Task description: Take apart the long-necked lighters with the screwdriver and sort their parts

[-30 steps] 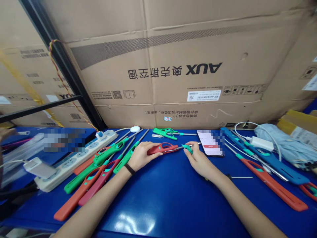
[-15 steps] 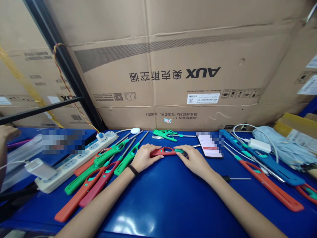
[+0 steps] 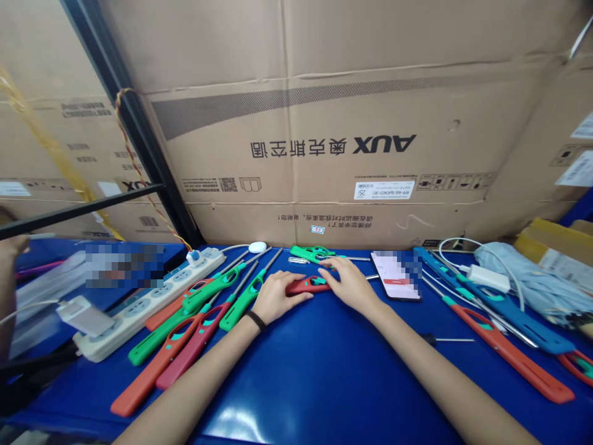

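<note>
A red long-nosed lighter [image 3: 304, 285] with a green trigger lies crosswise on the blue table, its metal tube pointing right. My left hand [image 3: 278, 295] is closed around the handle end, thumb along the near side. My right hand [image 3: 354, 284] has its fingers bent over the front part, by the trigger, and covers the base of the tube. Just behind my fingers rests a green lighter [image 3: 308, 252], with small clear tubes [image 3: 299, 260] beside it. Several red and green lighters lie left of my left hand, among them a green one [image 3: 241, 304].
A white power strip [image 3: 152, 303] runs along the left. A phone [image 3: 393, 279], a screwdriver [image 3: 449, 339], a red lighter [image 3: 514, 352] and a blue lighter [image 3: 523, 315] lie to the right. Cardboard boxes [image 3: 296, 123] stand behind. Another person's hand [image 3: 13, 250] shows at far left.
My right hand has shifted left along the red lighter, from its front end to beside the trigger. My left hand keeps its hold. The view has shifted slightly.
</note>
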`<state>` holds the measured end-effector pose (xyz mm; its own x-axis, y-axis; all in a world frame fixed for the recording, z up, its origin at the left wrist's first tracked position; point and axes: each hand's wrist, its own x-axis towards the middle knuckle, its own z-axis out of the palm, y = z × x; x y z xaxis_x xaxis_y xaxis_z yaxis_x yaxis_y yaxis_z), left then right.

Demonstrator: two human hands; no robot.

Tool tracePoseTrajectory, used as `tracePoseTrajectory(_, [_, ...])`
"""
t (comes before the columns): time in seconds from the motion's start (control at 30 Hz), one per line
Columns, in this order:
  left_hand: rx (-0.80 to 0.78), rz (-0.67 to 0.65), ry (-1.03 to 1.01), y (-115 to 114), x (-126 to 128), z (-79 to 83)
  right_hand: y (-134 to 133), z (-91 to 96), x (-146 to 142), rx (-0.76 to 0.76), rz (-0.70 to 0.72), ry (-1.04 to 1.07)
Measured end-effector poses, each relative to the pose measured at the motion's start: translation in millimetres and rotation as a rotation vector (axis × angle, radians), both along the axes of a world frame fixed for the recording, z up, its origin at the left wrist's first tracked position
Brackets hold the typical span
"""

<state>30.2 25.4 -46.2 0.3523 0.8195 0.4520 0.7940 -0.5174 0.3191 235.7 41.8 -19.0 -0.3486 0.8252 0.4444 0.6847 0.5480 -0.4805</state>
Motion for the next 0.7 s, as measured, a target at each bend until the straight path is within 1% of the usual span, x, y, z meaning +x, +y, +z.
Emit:
tracePoseTrajectory(0.07, [-0.003,-0.015,0.015,-0.8,-0.4,0.6,-3.9,4.7,10.6,0.025,-0.009,0.027])
tracePoseTrajectory(0.13, [-0.006,-0.033,0.033,-1.5,-1.0,1.4,-10.9,11.4,27.1,0.044,-0.026,0.046])
tracePoseTrajectory(0.27, [0.001,-0.037,0.059,1.0,-1.4,2.2,-30.5,22.3,74.5,0.078,-0.081,0.064])
tracePoseTrajectory(0.37, [0.01,-0.011,0.075,8.7,0.7,2.3,-44.9,22.5,114.4,0.075,-0.179,0.021])
tracePoseTrajectory(0.5, [0.016,0.005,0.103,23.5,6.0,2.1,-62.0,14.8,157.8,0.039,-0.315,-0.028])
tracePoseTrajectory(0.6, [0.027,-0.001,0.109,32.9,8.7,1.5,-75.6,8.6,176.2,0.0,-0.306,-0.07])
tracePoseTrajectory(0.7, [0.035,-0.02,0.108,37.3,9.0,0.8,-88.7,2.5,181.8,-0.052,-0.197,-0.164])
